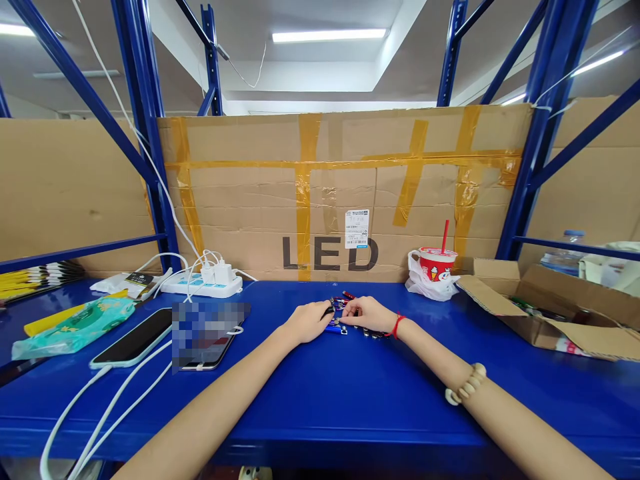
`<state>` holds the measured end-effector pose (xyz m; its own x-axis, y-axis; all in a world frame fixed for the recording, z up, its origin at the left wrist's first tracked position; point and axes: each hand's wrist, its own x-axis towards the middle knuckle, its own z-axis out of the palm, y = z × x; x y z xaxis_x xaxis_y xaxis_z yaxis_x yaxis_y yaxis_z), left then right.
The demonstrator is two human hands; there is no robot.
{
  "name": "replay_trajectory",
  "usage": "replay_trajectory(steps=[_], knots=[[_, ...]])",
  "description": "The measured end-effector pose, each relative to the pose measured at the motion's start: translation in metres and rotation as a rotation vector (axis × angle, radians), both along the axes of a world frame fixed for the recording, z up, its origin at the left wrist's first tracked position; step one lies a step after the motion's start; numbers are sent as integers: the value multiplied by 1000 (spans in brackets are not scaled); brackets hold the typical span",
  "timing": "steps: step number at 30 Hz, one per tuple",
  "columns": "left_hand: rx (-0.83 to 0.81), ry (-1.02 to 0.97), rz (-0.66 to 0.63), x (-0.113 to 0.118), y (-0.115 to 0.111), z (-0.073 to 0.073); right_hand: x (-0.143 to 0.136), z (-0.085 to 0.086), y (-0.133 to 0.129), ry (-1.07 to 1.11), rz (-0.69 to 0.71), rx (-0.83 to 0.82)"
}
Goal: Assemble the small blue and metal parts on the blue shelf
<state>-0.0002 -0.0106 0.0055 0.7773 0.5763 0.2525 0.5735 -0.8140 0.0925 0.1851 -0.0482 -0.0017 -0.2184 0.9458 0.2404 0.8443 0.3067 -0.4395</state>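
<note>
Both my hands are close together over a small cluster of shiny metal pieces (338, 327) with blue and red parts, on the blue shelf top; their kind is too small to tell. My left hand (309, 323) has its fingers closed at the left of the cluster, with a small dark bit showing at the fingertips. My right hand (369, 315), with a red string at the wrist, reaches in from the right with thumb and fingertips pinched. What either hand grips is hidden. A few more metal bits lie under the right wrist.
Two phones (135, 340) with white cables, a white power strip (200, 285) and a teal plastic packet (75, 328) lie on the left. A red-and-white cup (436, 265) with a straw stands back right, beside an open cardboard box (537, 333). A cardboard wall (240, 213) closes the back.
</note>
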Motion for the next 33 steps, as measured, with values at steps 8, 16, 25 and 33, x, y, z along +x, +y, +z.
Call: replay_trajectory(steps=[8, 16, 25, 33], knots=[[-16, 17, -11, 0, 1, 2, -4, -1, 1, -69, -55, 115], [-8, 23, -15, 0, 1, 2, -5, 1, -2, -63, -43, 85], [-2, 9, -11, 1, 3, -1, -3, 3, -2, -50, -45, 61], [-34, 16, -12, 1, 2, 1, -1, 0, -2, 69, -46, -10]])
